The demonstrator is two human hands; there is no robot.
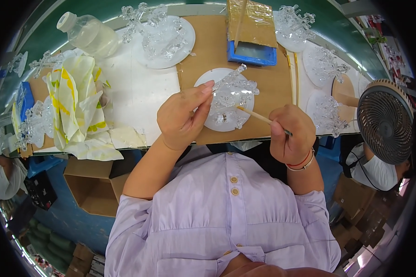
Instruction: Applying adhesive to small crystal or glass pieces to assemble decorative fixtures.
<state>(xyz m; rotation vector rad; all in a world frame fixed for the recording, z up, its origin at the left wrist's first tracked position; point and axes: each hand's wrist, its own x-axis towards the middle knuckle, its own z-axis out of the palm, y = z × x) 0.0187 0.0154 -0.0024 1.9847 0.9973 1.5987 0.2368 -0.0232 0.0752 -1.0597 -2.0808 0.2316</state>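
Note:
In front of me a clear plastic ornament (233, 91) with branching, glassy parts sits on a round white disc (210, 121). My left hand (185, 113) pinches the ornament's left edge between thumb and fingertips. In my right hand (291, 134) is a thin wooden brush (256, 115), held like a pen, its tip touching or very close to the ornament's lower right part. Just beyond lies a blue tray (252, 54) with a shallow bath inside, partly covered by a taped cardboard piece (252, 21).
Brown cardboard (196, 46) covers the middle of the table. More clear ornaments on discs stand at the back (164, 41) and right (326, 115). Left are a plastic bottle (90, 34) and a crumpled patterned cloth (78, 101). A black fan (386, 122) stands at right, beside two thin sticks (295, 78).

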